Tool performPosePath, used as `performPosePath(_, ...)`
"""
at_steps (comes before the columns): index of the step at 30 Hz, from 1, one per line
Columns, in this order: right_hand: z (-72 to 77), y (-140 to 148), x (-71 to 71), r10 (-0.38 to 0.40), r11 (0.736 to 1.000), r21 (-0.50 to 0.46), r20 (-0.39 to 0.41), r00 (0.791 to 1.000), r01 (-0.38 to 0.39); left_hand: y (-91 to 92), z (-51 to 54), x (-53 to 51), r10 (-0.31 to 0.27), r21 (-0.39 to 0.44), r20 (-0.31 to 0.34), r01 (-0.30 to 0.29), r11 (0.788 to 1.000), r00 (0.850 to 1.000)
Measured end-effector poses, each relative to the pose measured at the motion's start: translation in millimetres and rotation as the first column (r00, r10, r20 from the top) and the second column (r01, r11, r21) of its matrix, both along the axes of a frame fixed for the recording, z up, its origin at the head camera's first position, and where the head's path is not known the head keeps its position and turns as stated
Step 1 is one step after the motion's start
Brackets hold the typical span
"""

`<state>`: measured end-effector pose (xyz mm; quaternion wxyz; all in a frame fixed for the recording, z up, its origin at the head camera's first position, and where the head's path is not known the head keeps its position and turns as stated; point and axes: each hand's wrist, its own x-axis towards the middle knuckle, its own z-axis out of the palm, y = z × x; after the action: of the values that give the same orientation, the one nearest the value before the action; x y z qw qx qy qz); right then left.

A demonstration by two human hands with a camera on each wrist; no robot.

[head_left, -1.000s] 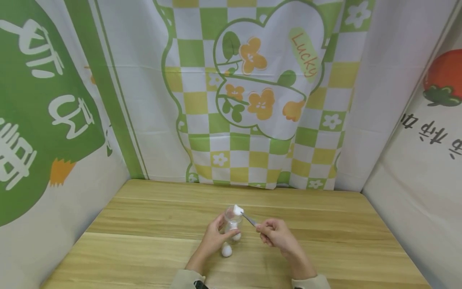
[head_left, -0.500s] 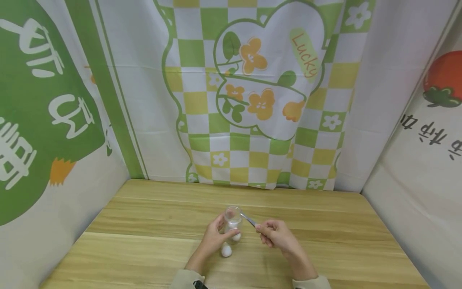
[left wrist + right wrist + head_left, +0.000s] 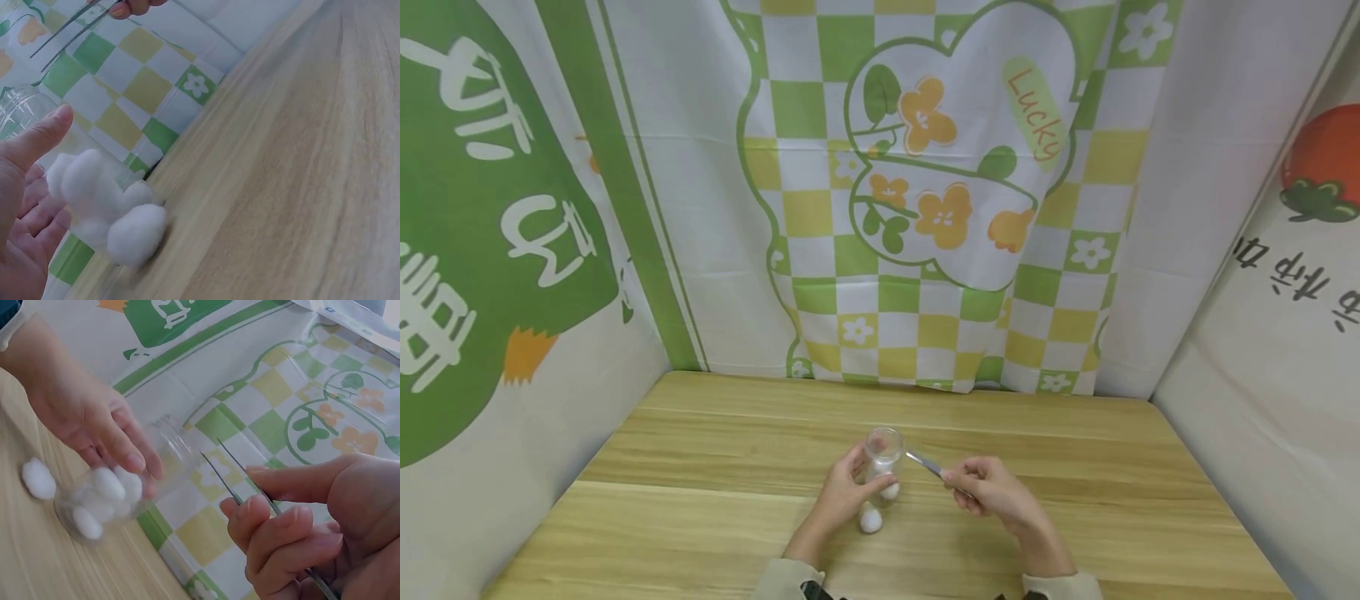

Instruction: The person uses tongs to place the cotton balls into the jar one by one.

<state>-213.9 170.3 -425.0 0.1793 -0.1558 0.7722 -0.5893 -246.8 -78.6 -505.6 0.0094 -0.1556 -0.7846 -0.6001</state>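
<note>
A clear jar (image 3: 884, 446) stands on the table with its mouth uncovered. My left hand (image 3: 841, 493) grips its side, the thumb lying in front and the fingers behind. Several white cotton balls (image 3: 107, 485) fill the lower part of the jar. One loose cotton ball (image 3: 871, 520) lies on the table just outside it, on the near side. My right hand (image 3: 998, 493) pinches a pair of metal tweezers (image 3: 925, 462) between thumb and fingers. The tweezer tips (image 3: 209, 464) are apart with nothing between them, to the right of the jar's mouth.
The wooden table (image 3: 715, 467) has its back edge against a hanging checked cloth (image 3: 895, 333). Printed fabric walls (image 3: 1277, 375) enclose the left and right sides.
A cotton ball held in the tweezers over the jar's mouth has left the tips. My right hand has since drawn the tweezers back to the right. The left hand keeps its place.
</note>
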Motion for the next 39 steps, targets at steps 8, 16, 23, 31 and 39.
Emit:
performPosePath(8,-5.8,9.6,-3.8,0.043,0.999,0.016,0.038,0.998,-0.043,-1.8,0.8,-1.5,0.025,-0.002,0.023,-0.025,1.000,0.999)
performPosePath(16,-13.1,9.4,-6.0,0.098,0.995,0.030,0.043,0.994,-0.099,-2.8,-1.1,-2.5,0.018,-0.006,0.001,-0.018,1.000,1.000)
performPosePath(23,-21.9,4.3,-8.2,0.126,0.989,0.067,0.053,0.991,-0.129,-2.8,-1.4,-2.3,0.022,-0.010,0.011,-0.022,1.000,1.000)
performPosePath(31,-41.9,-3.8,-7.3,0.177,0.978,0.099,0.074,0.981,-0.184,-1.6,-1.9,-2.4,0.029,-0.014,0.028,-0.029,0.999,0.999)
performPosePath(39,-52.5,-8.9,-6.9,0.209,0.968,0.130,0.055,0.976,-0.215,-1.6,-0.4,-1.6,0.057,-0.009,0.028,-0.057,0.998,0.998)
